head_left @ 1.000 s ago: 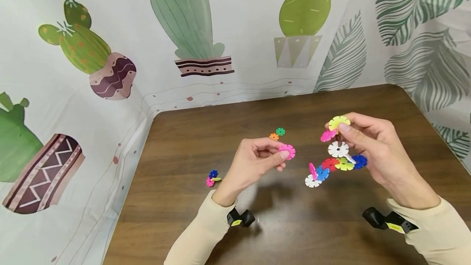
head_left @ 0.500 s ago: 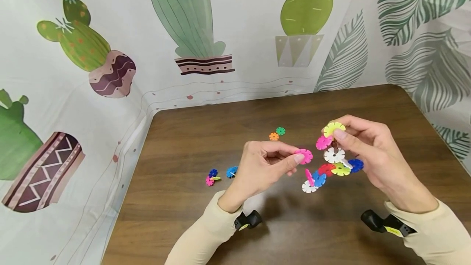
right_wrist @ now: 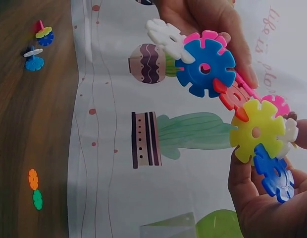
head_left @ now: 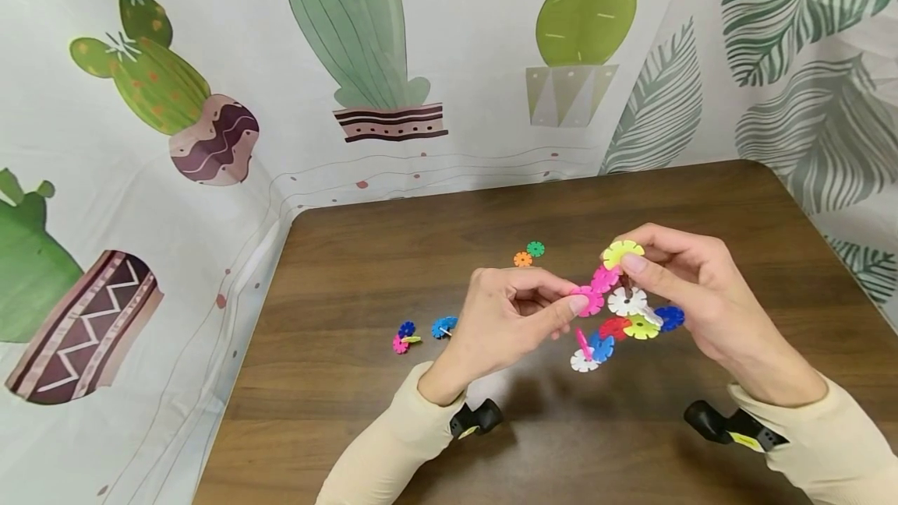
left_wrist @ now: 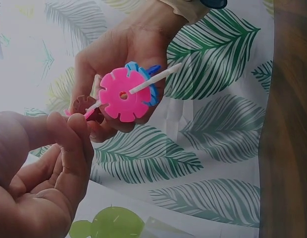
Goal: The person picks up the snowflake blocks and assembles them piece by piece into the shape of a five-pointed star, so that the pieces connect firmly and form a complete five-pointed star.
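My left hand (head_left: 508,310) pinches a pink notched disc (head_left: 589,301) between thumb and fingers. That disc meets another pink disc (head_left: 605,279) on a linked chain; whether their slots have engaged I cannot tell. My right hand (head_left: 708,287) pinches the chain's top yellow disc (head_left: 621,254) by its edge. Below hang a white disc (head_left: 627,301), a red one (head_left: 614,327), a lower yellow one (head_left: 641,326) and a dark blue one (head_left: 671,318). A lighter blue disc (right_wrist: 205,68) carries an upright pink disc (left_wrist: 125,94) and a white disc (right_wrist: 168,38) at the chain's end.
On the wooden table (head_left: 337,271) lie an orange disc (head_left: 522,259) and a green disc (head_left: 535,248), side by side. Further left sit a small dark blue, pink and yellow cluster (head_left: 405,337) and a blue disc (head_left: 443,326) with a white piece. A cactus-print cloth (head_left: 484,131) stands behind.
My left hand has carried its pink disc rightward until it meets the chain's pink disc. My right hand has brought the chain slightly left and down.
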Tool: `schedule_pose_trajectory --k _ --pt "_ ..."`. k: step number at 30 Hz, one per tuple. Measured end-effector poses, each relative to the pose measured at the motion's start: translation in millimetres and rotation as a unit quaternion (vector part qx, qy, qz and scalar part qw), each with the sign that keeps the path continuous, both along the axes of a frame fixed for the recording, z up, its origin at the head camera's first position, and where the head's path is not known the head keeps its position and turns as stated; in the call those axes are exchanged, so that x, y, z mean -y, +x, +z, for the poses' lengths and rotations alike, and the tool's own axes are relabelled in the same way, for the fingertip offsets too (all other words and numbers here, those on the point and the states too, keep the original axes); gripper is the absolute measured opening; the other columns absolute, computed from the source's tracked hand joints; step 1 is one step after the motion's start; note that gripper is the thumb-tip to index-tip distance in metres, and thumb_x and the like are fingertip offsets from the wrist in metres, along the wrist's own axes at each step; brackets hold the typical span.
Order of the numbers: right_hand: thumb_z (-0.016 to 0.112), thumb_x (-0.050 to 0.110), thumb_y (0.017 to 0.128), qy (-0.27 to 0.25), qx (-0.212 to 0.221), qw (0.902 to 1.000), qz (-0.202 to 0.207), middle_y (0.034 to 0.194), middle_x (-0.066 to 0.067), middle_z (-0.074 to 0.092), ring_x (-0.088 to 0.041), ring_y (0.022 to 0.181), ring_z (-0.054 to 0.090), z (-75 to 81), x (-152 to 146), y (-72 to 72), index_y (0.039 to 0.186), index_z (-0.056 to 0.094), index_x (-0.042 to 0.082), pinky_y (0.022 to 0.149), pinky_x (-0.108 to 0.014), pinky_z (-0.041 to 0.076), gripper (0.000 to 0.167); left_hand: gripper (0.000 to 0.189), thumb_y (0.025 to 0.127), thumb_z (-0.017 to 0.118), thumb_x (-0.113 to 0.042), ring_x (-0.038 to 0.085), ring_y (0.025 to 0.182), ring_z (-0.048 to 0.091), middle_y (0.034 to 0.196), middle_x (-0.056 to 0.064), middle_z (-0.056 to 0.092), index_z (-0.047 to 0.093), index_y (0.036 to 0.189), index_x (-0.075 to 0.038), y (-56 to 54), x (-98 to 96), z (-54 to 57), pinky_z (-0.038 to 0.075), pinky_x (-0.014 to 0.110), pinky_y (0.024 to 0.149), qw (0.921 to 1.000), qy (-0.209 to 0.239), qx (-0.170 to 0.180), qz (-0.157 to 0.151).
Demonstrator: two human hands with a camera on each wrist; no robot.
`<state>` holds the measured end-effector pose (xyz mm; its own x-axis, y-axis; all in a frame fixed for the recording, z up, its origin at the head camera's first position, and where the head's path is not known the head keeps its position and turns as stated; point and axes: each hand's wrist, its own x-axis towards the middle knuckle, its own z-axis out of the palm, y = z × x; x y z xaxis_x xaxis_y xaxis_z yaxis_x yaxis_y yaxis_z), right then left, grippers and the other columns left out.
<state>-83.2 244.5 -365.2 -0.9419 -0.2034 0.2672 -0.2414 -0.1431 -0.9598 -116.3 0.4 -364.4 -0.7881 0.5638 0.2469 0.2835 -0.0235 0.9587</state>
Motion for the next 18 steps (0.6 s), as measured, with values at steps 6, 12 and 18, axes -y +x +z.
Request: schedule_pose_trajectory --k 6,12,18 --pt "0.052 -0.010 0.104 0.027 0.001 0.9996 0.008 0.095 -0.003 0.078 -0.015 0.071 0.074 3.0 2 0.7 0.116 0.070 -0.002 0.056 -0.030 0.061 0.023 0.007 0.093 0.083 -0.007 0.010 0.056 0.068 0.076 0.016 0.076 0.081 0.096 -0.001 1.0 0.3 2.2 0.065 0.038 0.058 0.9999 -0.012 0.004 0.002" --pt "0.054 -0.009 0.103 0.064 -0.005 0.9979 -0.008 0.086 -0.003 0.070 -0.018 0.065 0.064 8.0 5 1.1 0.101 0.070 -0.001 0.051 -0.034 0.053 0.018 0.008 0.091 0.086 -0.009 0.011 0.055 0.068 0.078 0.013 0.079 0.080 0.094 -0.003 2.2 2.2 3.7 0.064 0.036 0.055 0.9997 -0.025 0.003 -0.002" --pt "0.055 -0.009 0.102 0.102 0.004 0.9946 -0.018 0.081 -0.001 0.066 -0.019 0.062 0.060 11.7 7 2.9 0.093 0.068 0.004 0.049 -0.035 0.050 0.020 0.008 0.093 0.084 -0.010 0.010 0.053 0.067 0.076 0.011 0.078 0.079 0.091 -0.004 3.1 3.8 3.7 0.063 0.035 0.054 0.9994 -0.034 -0.007 -0.010"
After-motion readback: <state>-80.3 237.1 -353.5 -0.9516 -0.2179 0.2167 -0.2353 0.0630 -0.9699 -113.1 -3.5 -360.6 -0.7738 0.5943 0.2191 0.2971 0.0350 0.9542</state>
